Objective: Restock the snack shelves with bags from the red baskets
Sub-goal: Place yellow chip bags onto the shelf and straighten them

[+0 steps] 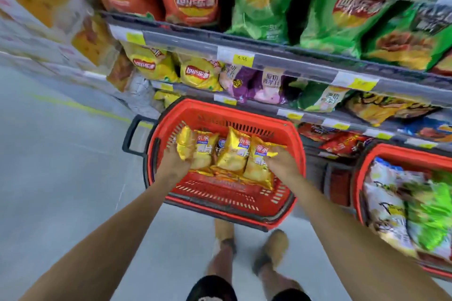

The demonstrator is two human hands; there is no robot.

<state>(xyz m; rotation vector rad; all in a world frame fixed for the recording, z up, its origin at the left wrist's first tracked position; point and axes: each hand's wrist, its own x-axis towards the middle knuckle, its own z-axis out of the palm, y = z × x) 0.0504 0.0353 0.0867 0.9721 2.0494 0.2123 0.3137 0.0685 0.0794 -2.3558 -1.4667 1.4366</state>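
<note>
A red basket [227, 111] stands on the floor below me, in front of the snack shelves [269, 58]. Inside it lie several small gold chip bags [232, 151] side by side. My left hand [175, 160] grips the leftmost gold bag [186, 142] at its lower end. My right hand [281, 161] holds the rightmost gold bag [256, 168] along its right edge. Both arms reach down into the basket.
A second red basket [364, 161] at the right holds white and green bags. The shelves carry red, green, yellow and purple chip bags behind yellow price tags. Grey floor lies to the left. My feet [247, 242] stand just behind the first basket.
</note>
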